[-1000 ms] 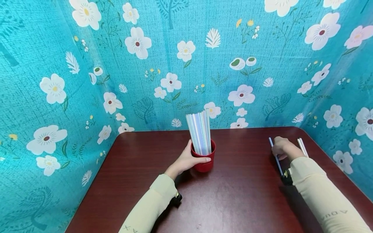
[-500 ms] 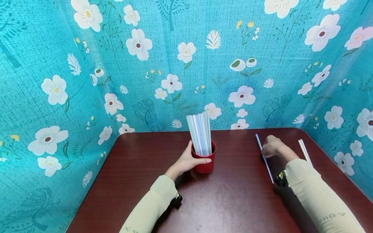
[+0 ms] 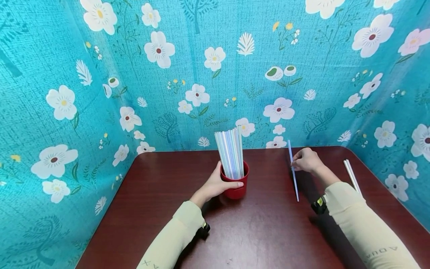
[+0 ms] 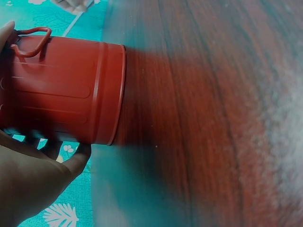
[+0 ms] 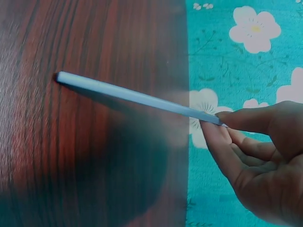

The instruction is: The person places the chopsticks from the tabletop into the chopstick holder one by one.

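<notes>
In the head view, my left hand (image 3: 215, 183) grips a red bucket-shaped cup (image 3: 236, 191) around its side, thumb across the front. A dense bundle of pale blue, white and lilac drinking straws (image 3: 230, 154) leans leftward inside it. The left wrist view shows the ribbed side and wire handle of the cup (image 4: 61, 90), with fingers curled beneath. To the right, my right hand (image 3: 307, 160) pinches a single light blue straw (image 3: 295, 183) near its middle between thumb and fingertips. In the right wrist view that straw (image 5: 128, 96) slants away over the table.
Two white straws (image 3: 352, 175) lie at the right side of the dark red-brown table (image 3: 268, 224), partly covered by the right sleeve. A blue flowered cloth (image 3: 215, 74) hangs behind the table and at both sides.
My right hand has moved left and lifted the blue straw from near the white straws, turning it more upright. The left hand and cup stay in place.
</notes>
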Tool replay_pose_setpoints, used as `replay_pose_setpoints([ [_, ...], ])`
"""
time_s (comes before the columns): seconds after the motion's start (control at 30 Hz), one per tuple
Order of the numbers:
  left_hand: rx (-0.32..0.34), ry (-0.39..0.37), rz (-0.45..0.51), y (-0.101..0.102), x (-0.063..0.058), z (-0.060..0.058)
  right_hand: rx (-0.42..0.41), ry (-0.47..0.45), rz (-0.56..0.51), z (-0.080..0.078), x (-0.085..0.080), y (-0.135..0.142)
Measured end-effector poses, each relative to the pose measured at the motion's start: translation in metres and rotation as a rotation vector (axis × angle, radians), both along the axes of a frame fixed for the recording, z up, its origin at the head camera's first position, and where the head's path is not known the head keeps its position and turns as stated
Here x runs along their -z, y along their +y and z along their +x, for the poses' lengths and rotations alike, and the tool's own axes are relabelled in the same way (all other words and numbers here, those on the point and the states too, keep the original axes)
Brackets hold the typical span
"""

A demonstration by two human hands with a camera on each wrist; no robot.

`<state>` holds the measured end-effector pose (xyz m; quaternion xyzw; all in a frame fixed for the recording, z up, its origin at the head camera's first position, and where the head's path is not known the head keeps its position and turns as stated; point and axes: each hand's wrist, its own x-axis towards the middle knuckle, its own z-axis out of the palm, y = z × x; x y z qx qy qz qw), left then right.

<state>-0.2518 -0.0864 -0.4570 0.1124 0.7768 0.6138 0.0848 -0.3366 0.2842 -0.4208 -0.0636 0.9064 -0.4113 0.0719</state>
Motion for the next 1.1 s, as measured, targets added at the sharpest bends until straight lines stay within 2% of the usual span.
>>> replay_pose_setpoints([
  [0.27, 0.000, 0.002, 0.003, 0.000, -0.001, 0.000, 0.023, 0.091, -0.061, 0.002, -0.012, -0.018],
  [0.53, -0.002, -0.004, 0.004, 0.000, 0.001, -0.001, 0.003, 0.204, -0.135, 0.010, -0.044, -0.042],
  [0.9, -0.006, -0.004, 0.004, 0.000, 0.001, -0.001, -0.020, 0.328, -0.401, 0.025, -0.082, -0.085],
  [1.1, -0.006, 0.000, 0.000, 0.000, 0.002, -0.002, 0.002, 0.355, -0.438, 0.031, -0.090, -0.100],
])
